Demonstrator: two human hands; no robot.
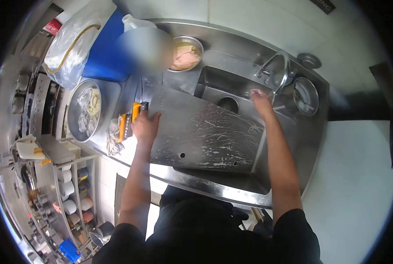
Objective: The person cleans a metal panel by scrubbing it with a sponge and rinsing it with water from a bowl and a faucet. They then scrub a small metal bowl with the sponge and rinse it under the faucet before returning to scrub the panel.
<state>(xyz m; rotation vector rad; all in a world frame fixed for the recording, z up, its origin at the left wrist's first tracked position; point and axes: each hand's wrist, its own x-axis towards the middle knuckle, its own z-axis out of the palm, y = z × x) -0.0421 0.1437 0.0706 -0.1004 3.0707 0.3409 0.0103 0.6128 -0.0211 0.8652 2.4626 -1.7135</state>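
A large grey metal sheet, streaked with white suds, lies slanted across the sink. My left hand grips its left edge, thumb on top, close beside orange-handled knives. Part of the left fingers is hidden. Over the sink basin, near the curved tap, my right hand is closed around something small and whitish. Too little of that item shows to tell its kind. The round drain shows beyond the sheet's far edge.
A metal bowl with a pinkish cloth-like item stands behind the sheet. To the left are a large metal basin with pale cloths and a blue container. A round metal strainer sits right of the tap. Shelves with bowls stand lower left.
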